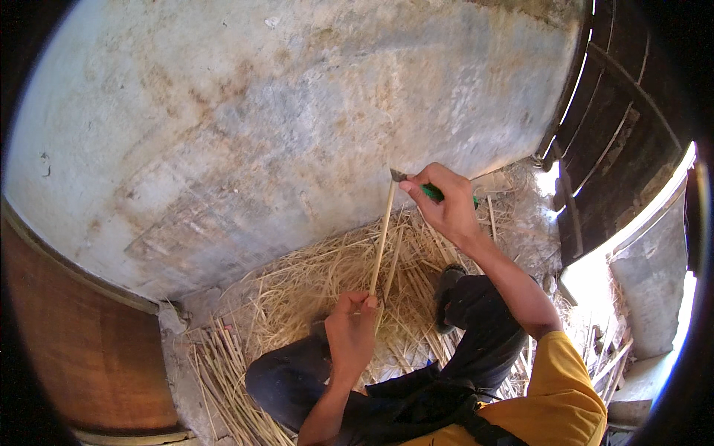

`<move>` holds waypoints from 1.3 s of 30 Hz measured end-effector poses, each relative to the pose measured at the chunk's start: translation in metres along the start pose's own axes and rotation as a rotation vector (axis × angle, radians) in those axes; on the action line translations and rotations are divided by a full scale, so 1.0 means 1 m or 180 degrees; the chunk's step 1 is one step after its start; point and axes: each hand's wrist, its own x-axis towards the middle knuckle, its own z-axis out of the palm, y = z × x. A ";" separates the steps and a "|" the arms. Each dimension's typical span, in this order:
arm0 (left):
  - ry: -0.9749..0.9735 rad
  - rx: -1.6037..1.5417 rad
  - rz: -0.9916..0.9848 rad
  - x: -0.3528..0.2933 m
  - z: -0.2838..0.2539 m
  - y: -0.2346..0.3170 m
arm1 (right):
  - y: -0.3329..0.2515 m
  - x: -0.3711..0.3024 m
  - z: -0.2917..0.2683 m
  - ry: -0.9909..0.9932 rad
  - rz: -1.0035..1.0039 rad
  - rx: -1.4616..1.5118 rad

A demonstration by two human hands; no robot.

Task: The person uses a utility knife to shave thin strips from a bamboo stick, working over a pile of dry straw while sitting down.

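My left hand point(351, 331) pinches the lower part of a thin, pale strip point(384, 238) that looks like split bamboo. The strip stands nearly upright, leaning a little to the right. At its top end my right hand point(446, 201) is closed round a knife with a green handle point(431, 192). The short, dark blade point(397, 175) meets the tip of the strip. Most of the handle is hidden by my fingers.
Loose shavings point(297, 290) cover the floor before my bent legs. A bundle of long strips point(223, 372) lies at my left. A stained wall point(297, 134) rises ahead, a brown panel point(82, 334) stands at far left, and dark boards point(610, 111) are at right.
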 end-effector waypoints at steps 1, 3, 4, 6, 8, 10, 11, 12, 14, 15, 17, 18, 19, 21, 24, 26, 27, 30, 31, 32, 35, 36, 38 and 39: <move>-0.0042 0.0106 0.0071 -0.001 0.000 0.002 | 0.006 0.004 -0.003 0.0046 0.0113 -0.0032; -0.0179 0.0068 0.0124 -0.004 -0.002 0.008 | 0.028 0.017 -0.009 0.0209 0.0387 0.0036; -0.0270 0.0048 0.0132 -0.006 -0.002 0.010 | 0.044 0.025 -0.014 0.0320 0.0560 0.0112; -0.0300 -0.0170 0.0018 -0.007 -0.002 0.012 | 0.056 0.027 -0.022 0.0382 0.1050 0.0596; -0.0287 -0.0125 -0.0072 -0.004 -0.001 0.014 | 0.056 0.026 -0.025 0.0269 0.1685 0.1409; -0.0311 0.0185 -0.0161 0.004 -0.004 0.013 | 0.034 0.022 -0.031 -0.0354 0.2180 0.2212; -0.0330 0.0207 -0.0105 0.006 -0.006 0.010 | 0.023 0.020 -0.032 -0.0676 0.2423 0.2619; -0.0366 0.0237 -0.0052 0.008 -0.007 0.006 | 0.020 0.015 -0.030 -0.0760 0.2443 0.2830; -0.0403 0.0304 0.0035 0.010 -0.008 0.000 | 0.017 0.006 -0.024 -0.1020 0.2425 0.2362; -0.0397 0.0334 0.0078 0.011 -0.008 -0.001 | 0.016 0.004 -0.022 -0.1151 0.2400 0.2122; -0.0316 0.0567 0.0153 0.012 -0.010 0.000 | 0.017 0.003 -0.022 -0.1326 0.2402 0.1858; -0.0247 0.0759 0.0188 0.014 -0.012 0.003 | 0.018 0.002 -0.024 -0.1365 0.2435 0.1823; -0.0177 0.0951 0.0223 0.016 -0.014 0.004 | 0.018 0.002 -0.026 -0.1406 0.2468 0.1789; 0.0451 0.1832 0.1233 0.025 -0.021 0.003 | 0.024 -0.003 -0.020 -0.1397 0.2287 0.1738; 0.1323 0.2630 0.1868 0.029 -0.034 0.017 | 0.017 -0.009 -0.015 -0.1339 0.2670 0.1852; 0.1413 0.2278 0.2098 0.026 -0.037 0.016 | 0.014 -0.017 -0.011 -0.1264 0.2998 0.2216; 0.1227 0.1757 0.2253 0.021 -0.038 0.008 | 0.016 -0.023 -0.006 -0.1221 0.3081 0.2525; 0.0379 0.0884 0.1410 0.016 -0.031 -0.002 | 0.012 -0.041 0.009 -0.0938 0.3454 0.3254; 0.0073 0.0710 0.0910 0.014 -0.028 -0.004 | 0.006 -0.046 0.015 -0.0835 0.3596 0.3469; 0.0079 0.0145 0.0623 0.015 -0.023 -0.009 | 0.000 -0.051 0.020 -0.0976 0.3595 0.3569; 0.0190 -0.1486 -0.0079 0.028 -0.014 -0.017 | -0.018 -0.059 0.025 -0.1314 0.3555 0.3661; 0.0290 -0.1959 -0.0241 0.031 -0.016 -0.013 | -0.024 -0.062 0.024 -0.1375 0.3547 0.3577; 0.0401 -0.2254 -0.0262 0.031 -0.023 -0.009 | -0.031 -0.062 0.024 -0.1473 0.3411 0.3322; 0.0414 -0.2088 -0.0115 0.029 -0.027 -0.010 | -0.033 -0.060 0.024 -0.1516 0.3274 0.3140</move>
